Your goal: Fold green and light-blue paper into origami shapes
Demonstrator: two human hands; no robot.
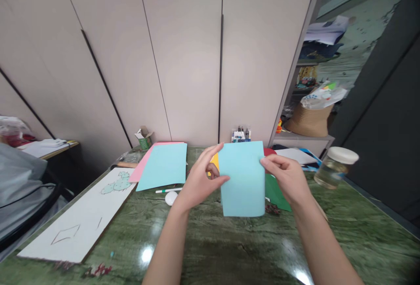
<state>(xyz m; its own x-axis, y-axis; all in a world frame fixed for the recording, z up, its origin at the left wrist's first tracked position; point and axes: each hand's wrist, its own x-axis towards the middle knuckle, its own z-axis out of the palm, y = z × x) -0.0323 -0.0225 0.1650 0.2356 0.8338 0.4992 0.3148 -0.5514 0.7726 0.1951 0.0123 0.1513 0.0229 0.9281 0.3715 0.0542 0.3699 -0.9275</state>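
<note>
A light blue sheet of paper [243, 184], bent over on itself with a rounded right edge, is held upright above the table between my hands. My left hand [205, 173] grips its left side, thumb on the front and the other fingers behind. At the upper right edge, my right hand [288, 178] pinches the paper between thumb and fingers. Behind the sheet, parts of yellow paper [215, 161], red paper [269, 151] and green paper [277, 193] show; the rest of them is hidden.
On the left lie a white board [88, 215] with a cactus drawing, blue paper [167, 165] over pink paper [142, 167], a marker [168, 190] and a white round object [171, 198]. A lidded jar [335, 169] stands right. Markers [241, 134] and a small box [143, 138] stand by the cabinet.
</note>
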